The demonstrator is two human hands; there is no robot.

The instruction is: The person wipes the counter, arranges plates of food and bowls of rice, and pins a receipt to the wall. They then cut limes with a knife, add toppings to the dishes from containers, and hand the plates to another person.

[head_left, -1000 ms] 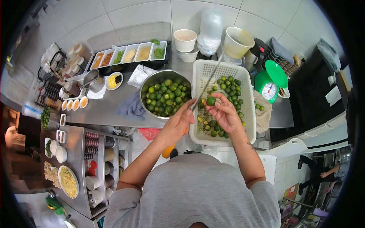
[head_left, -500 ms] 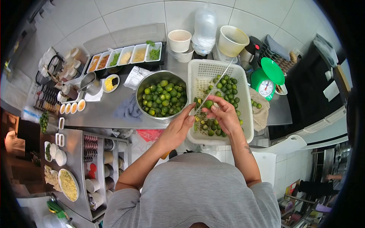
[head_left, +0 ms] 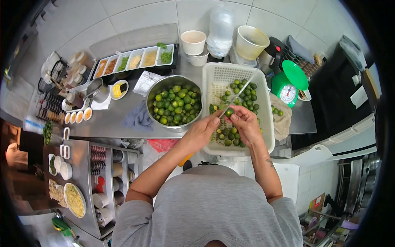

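Note:
Over the near half of a white perforated basket, my left hand is closed on a long thin knife, its blade slanting up to the right. My right hand pinches a small green lime right beside the blade. Loose limes lie in the basket below and beyond my hands. To the left, a round steel bowl holds a heap of green limes. Part of the knife's handle end is hidden by my left fingers.
A blue cloth lies left of the bowl, near a tray of ingredient containers. Right of the basket are a beige towel and a green scale. White tubs stand behind.
My left hand has moved slightly right and the knife has shifted right with it. The lime in my right hand sits slightly further right. The person at the far right edge is no longer visible.

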